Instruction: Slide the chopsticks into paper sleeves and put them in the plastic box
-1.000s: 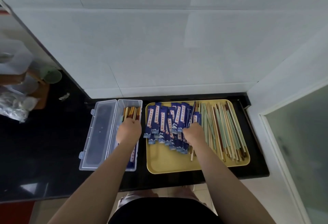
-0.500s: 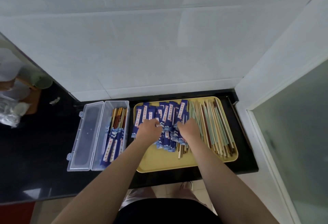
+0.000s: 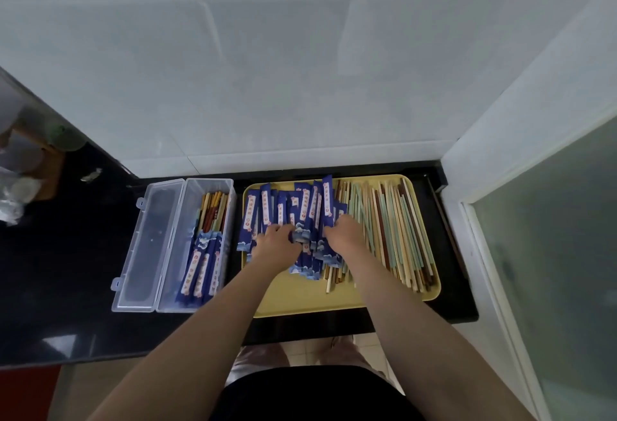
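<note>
Resting on the blue paper sleeves (image 3: 283, 217), both hands (left (image 3: 277, 247), right (image 3: 344, 233)) grip them.

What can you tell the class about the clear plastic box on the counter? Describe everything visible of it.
The plastic box is a long, clear, rectangular case lying open on the black counter, left of the yellow tray. Its hinged lid is folded flat to the left, with two small clasps on its outer edge. The box part holds sleeved chopsticks: blue paper sleeves toward the near end, bare wooden and reddish tips toward the wall. Neither hand touches it.
</note>
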Demonstrator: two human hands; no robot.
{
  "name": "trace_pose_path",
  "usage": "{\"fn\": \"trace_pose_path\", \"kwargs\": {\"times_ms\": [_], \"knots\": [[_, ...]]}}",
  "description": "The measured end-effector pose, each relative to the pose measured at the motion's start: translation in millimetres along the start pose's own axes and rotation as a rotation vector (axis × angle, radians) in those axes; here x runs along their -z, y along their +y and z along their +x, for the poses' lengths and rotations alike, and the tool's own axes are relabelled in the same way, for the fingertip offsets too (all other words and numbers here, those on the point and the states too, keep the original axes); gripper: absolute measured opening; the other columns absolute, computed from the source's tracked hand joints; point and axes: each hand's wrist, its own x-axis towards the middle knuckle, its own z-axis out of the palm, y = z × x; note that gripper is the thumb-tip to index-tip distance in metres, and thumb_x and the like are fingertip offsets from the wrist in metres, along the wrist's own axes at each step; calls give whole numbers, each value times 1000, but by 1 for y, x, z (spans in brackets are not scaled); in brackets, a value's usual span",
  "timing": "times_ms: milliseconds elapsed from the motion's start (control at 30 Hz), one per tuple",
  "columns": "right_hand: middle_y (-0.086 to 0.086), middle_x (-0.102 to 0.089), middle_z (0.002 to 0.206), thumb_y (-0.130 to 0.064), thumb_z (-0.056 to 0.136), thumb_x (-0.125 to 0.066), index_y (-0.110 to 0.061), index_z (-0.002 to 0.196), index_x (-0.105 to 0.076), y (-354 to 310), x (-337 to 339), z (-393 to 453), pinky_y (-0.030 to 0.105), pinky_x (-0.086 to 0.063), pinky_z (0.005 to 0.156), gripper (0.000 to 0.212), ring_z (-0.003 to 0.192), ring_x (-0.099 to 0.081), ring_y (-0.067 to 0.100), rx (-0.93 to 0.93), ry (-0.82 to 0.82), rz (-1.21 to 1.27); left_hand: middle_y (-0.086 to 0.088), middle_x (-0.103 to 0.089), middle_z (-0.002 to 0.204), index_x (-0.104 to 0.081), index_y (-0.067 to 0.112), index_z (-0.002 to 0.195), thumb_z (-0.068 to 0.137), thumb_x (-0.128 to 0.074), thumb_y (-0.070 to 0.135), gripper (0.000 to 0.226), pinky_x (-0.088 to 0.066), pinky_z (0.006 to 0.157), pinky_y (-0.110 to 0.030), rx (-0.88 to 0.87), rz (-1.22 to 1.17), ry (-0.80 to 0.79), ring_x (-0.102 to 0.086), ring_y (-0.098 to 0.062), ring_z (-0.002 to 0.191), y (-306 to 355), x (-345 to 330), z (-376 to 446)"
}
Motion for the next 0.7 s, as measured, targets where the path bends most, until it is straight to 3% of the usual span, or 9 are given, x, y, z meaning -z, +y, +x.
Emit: {"fn": "trace_pose_path", "kwargs": {"times_ms": [167,267,367,433,467,533,567,633,700], "knots": [[2,-69,94,-26,102,-56,-17,102,-58,0,27,-17,29,-57,64,9,77,-70,14,-23,19,166,-5,-22,161,-29,27,153,96,-54,31,62,-30,114,-53,-51,3,193,-21,-34,145,13,10,-9],[1,-69,91,-26,102,-57,-18,104,-58,5,55,-33,24,-56,58,8,67,-69,11,-3,74,296,-5,-16,164,-25,30,155,93,-62,26,72,-29,117,-52,-216,15,344,-12,-30,150,34,16,-14],[1,-73,90,-26,102,-58,-20,105,-64,8,85,-43,27,-58,64,9,68,-70,12,26,82,435,-1,-11,166,-23,33,156,94,-64,31,74,-16,122,-49,-431,152,401,-3,-26,153,64,16,-17],[5,-74,90,-25,102,-59,-18,107,-68,10,103,-45,28,-55,62,12,66,-67,16,39,30,507,1,-17,165,-26,33,154,95,-60,43,69,-8,123,-47,-542,311,405,-7,-24,153,84,13,-16],[8,-74,89,-24,102,-59,-15,107,-69,10,110,-45,27,-52,58,14,64,-65,16,46,-6,534,1,-29,160,-34,33,150,96,-57,49,61,-9,123,-47,-577,368,402,-19,-23,150,93,12,-16],[9,-72,84,-24,102,-60,-12,107,-71,15,123,-44,25,-46,55,16,61,-61,14,57,-71,524,4,-62,125,-55,32,127,96,-51,57,40,-31,115,-43,-581,382,357,-54,-18,121,110,7,-18],[8,-71,82,-25,102,-60,-13,106,-71,17,127,-44,25,-46,56,17,61,-60,13,56,-99,502,7,-67,103,-60,30,113,97,-49,57,33,-44,101,-38,-544,346,309,-62,-16,98,115,5,-20],[7,-72,82,-28,103,-57,-14,104,-71,23,130,-42,25,-47,56,20,60,-61,13,30,-110,502,7,-64,84,-60,28,100,99,-49,50,25,-52,72,-30,-471,282,237,-60,-14,75,119,0,-22],[7,-71,83,-28,104,-53,-15,101,-69,37,127,-34,25,-50,56,21,61,-62,14,-27,-37,455,4,-63,81,-60,26,93,98,-52,42,18,-52,65,-29,-414,226,206,-60,-14,71,117,-9,-19]]}}
